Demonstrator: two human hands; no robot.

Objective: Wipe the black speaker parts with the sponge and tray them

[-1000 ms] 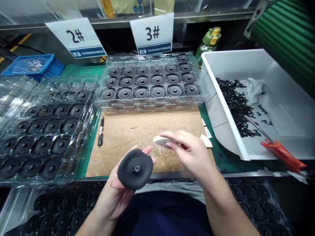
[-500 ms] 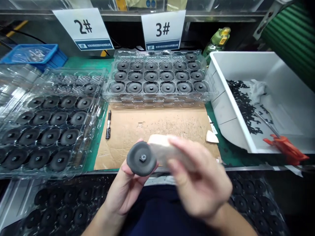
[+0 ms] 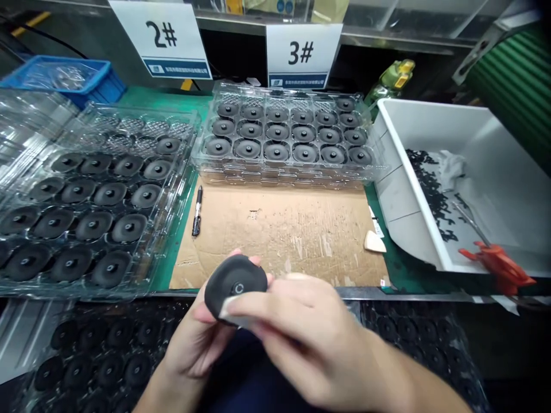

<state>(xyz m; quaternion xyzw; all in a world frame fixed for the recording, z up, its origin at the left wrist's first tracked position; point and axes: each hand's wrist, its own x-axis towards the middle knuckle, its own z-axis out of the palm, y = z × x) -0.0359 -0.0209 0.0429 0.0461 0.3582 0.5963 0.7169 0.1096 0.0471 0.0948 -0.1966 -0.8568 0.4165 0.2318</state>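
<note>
My left hand [image 3: 196,335] is closed around the rim of a black oval rubber-like part [image 3: 236,275], tilted, with a small raised hub at its centre. My right hand [image 3: 310,338] pinches a cream-coloured pad [image 3: 227,308], perhaps sponge or folded cloth, against the part's lower face. Most of that pad is hidden behind my fingers, and motion blurs it. Beneath and beyond both hands lies a cardboard sheet [image 3: 275,212]. A smaller cream wedge [image 3: 375,242] rests at its right edge.
Clear trays of black parts stand at the back [image 3: 288,166] and left [image 3: 167,189]. A black pen [image 3: 197,211] lies on the cardboard's left side. To the right is a white bin [image 3: 434,229] with black scraps and an orange-handled tool [image 3: 497,264]. More trays sit below the table edge.
My right hand has moved left and down, bringing the cream pad from beside the black part onto its lower face. The part is tilted differently, and the camera view has shifted slightly.
</note>
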